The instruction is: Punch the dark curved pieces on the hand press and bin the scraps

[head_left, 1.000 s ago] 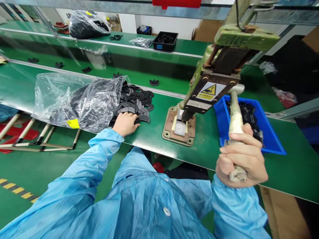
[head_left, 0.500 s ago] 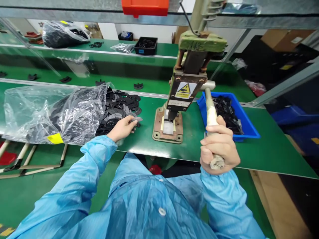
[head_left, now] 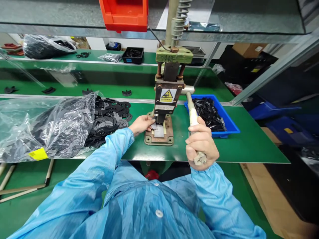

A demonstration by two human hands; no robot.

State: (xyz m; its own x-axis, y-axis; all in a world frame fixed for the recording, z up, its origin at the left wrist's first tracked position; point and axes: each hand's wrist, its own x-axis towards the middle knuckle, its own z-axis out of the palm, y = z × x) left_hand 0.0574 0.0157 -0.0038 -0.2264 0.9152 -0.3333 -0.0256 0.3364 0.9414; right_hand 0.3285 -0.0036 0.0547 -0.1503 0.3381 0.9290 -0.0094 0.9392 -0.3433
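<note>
My left hand (head_left: 142, 125) pinches a dark curved flat piece (head_left: 154, 126) at the left side of the press's lower plate. The hand-operated press (head_left: 167, 83) stands upright on the bench, its ram low over a pale metal block (head_left: 159, 131). Wrapped round the taped handle (head_left: 192, 114) of the press lever is my right hand (head_left: 202, 144), closed. A pile of black and grey curved pieces (head_left: 109, 116) spills from a clear plastic bag (head_left: 62, 126) left of the press. The fingertips of my left hand partly cover the piece.
To the right of the press, a blue bin (head_left: 228, 127) holds many small black parts. An orange bin (head_left: 124, 16) hangs from the shelf above. Several curved pieces (head_left: 126, 93) lie spaced along the green strip behind, with a black tray (head_left: 133, 55) farther back.
My left hand has moved right from the pile to the press base, carrying the curved piece. My right hand keeps its grip on the lever. The whole view has shifted somewhat.
</note>
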